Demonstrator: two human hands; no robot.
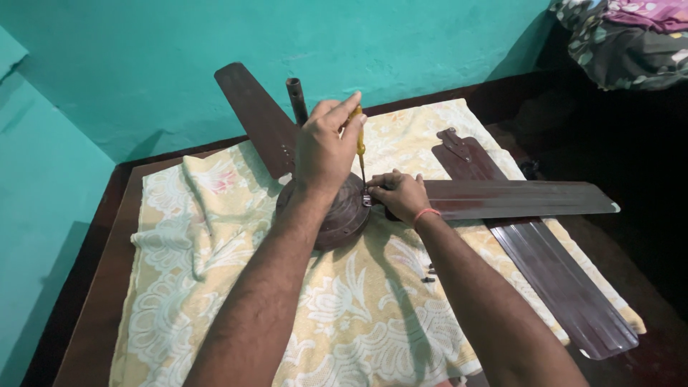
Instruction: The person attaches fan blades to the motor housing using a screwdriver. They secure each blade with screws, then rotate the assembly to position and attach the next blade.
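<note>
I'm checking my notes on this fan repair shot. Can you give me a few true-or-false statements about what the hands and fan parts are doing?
1. The left hand grips a yellow-handled screwdriver. True.
2. The right hand rests flat on the towel, away from the fan. False: it is at the blade bracket beside the motor housing.
3. One loose blade lies on the towel. True.
4. The wall is red. False: it is teal.

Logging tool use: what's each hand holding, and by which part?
Left hand holds a screwdriver by its yellow handle. Right hand pinches the blade at its root by the motor.
</note>
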